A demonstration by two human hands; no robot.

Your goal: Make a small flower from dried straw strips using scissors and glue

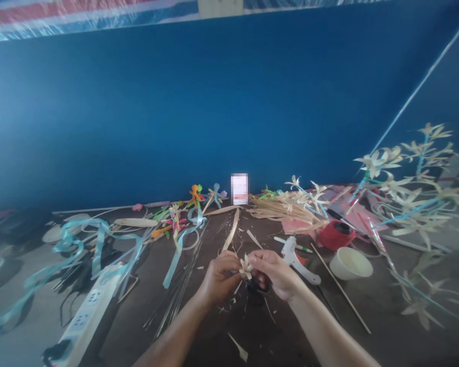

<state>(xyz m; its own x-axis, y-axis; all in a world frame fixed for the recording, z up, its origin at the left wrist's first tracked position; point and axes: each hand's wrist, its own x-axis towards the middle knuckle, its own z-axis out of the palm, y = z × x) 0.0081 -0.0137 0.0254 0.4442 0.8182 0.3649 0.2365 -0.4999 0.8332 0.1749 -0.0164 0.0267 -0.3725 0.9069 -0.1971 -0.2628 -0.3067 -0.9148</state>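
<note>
1. Shaping petals, prob.: pale flower [246, 267] sits btwn both hands, over dark table [210, 342].
2. L hand [222, 272] pinches left side; R hand [272, 270], fingertips narrow, pinches right petals.
3. Next move prob. calls for steady L grip, light R adj.

The small, thin-petalled cream flower [246, 267] shows pale against the flat dark-brown tabletop [275, 339]. The broad, flat deep-blue wall [214, 112] is plain; the glossy plastic sheeting [99, 15] above carries red, white and blue stripes. The white plastic glue gun [291, 256] has an orange trigger [302, 260] — the rounded red object [327, 237], a black top. The long, curling ribbon [100, 247] seems pale turquoise through the haze.
</note>
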